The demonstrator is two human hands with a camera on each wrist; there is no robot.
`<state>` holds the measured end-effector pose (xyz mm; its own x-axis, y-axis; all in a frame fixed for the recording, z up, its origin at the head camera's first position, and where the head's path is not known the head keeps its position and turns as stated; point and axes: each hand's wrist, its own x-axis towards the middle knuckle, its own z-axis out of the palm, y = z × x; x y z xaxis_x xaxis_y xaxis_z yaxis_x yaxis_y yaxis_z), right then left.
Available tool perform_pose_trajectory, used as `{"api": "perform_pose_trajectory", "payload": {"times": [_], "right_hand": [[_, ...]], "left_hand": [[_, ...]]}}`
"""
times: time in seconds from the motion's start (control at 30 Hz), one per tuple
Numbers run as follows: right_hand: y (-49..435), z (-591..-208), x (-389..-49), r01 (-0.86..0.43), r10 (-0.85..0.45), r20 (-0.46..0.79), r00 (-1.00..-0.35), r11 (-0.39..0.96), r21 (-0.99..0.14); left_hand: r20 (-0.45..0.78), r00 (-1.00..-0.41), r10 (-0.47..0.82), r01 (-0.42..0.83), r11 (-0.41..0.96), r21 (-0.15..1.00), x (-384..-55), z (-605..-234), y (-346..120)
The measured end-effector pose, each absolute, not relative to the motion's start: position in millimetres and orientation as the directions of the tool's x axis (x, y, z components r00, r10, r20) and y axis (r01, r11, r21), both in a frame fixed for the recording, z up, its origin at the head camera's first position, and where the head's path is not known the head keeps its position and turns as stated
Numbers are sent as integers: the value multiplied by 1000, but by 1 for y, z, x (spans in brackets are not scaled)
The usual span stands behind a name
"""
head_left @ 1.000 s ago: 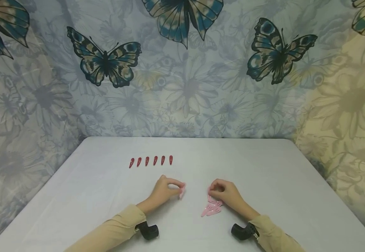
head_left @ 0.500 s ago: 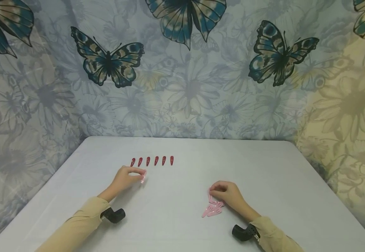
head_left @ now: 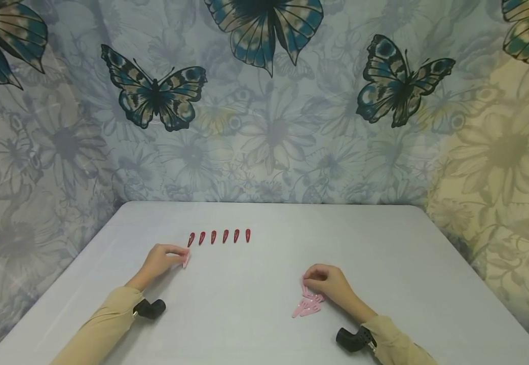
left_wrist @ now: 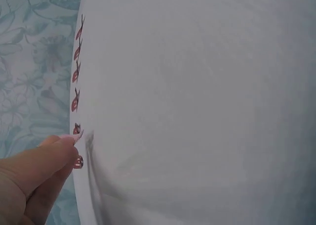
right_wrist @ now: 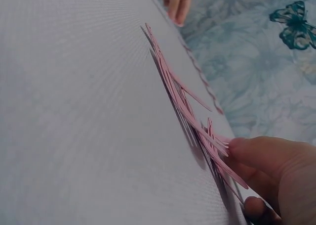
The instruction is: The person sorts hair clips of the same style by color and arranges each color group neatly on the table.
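My left hand (head_left: 161, 261) pinches a pink snap hair clip (head_left: 186, 259) between thumb and fingers, just in front of the leftmost red snap hair clip (head_left: 191, 239). In the left wrist view its fingertips partly cover the near end of the red row. My right hand (head_left: 330, 281) is at a small pile of pink hair clips (head_left: 309, 305), pinching one pink clip (head_left: 304, 287) at its upper end. Seen from the right wrist, the pile (right_wrist: 180, 99) overlaps in a loose heap, and the thumb (right_wrist: 266, 153) presses against the clip's end.
Several red hair clips (head_left: 225, 236) stand in an even row toward the back of the white table (head_left: 255, 324). A wall cloth with butterflies (head_left: 155, 96) rises behind the back edge. Black wrist cameras (head_left: 151, 309) hang under both sleeves.
My left hand has carried its pink hair clip left and away from me, from the table's middle to below the leftmost red clip. The right hand has stayed at the pile.
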<state>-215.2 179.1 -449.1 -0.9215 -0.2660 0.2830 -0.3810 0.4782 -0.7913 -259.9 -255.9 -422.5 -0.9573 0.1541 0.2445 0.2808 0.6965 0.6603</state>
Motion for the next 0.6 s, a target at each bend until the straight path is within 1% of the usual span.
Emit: {"api": "perform_pose_trajectory", "payload": {"times": [0.23, 0.6], "right_hand": [[179, -449, -214, -396, -277, 296, -914, 461, -794], [181, -451, -215, -430, -309, 315, -897, 452, -782]], "left_hand": [[248, -954, 170, 293, 712, 638, -259, -425, -257], [297, -938, 181, 330, 731, 597, -260, -427, -256]]}}
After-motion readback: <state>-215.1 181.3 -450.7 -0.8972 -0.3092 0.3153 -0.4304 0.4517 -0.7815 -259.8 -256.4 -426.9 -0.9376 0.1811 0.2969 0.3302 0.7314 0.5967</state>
